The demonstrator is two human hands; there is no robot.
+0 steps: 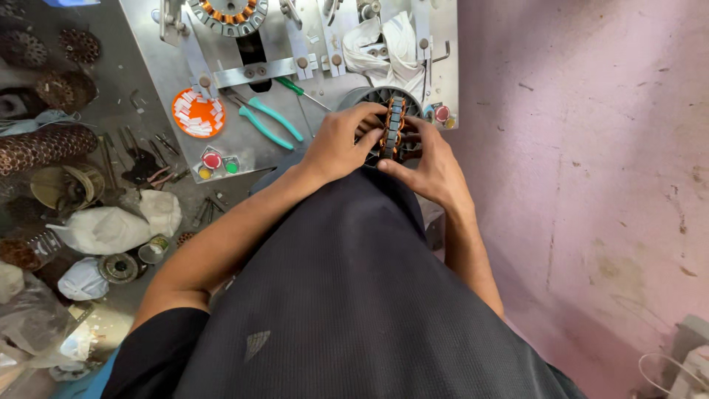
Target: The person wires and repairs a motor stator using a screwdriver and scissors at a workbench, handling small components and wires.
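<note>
Both hands grip a round motor stator (393, 127) with grey steel teeth and copper windings, held on edge above my lap. My left hand (341, 142) wraps its left side, fingers curled over the rim. On the right side, my right hand (430, 164) presses its thumb against the lower edge. Just behind the stator sits a dark round housing (369, 94) on the metal bench (244, 144).
Teal-handled pliers (267, 118), a green screwdriver (295, 89), an orange lid of small white slips (198, 112) and a second stator (229, 15) lie on the bench. White rags (384, 44) sit behind. Cluttered parts and bags fill the left floor; a pink wall (591, 148) stands right.
</note>
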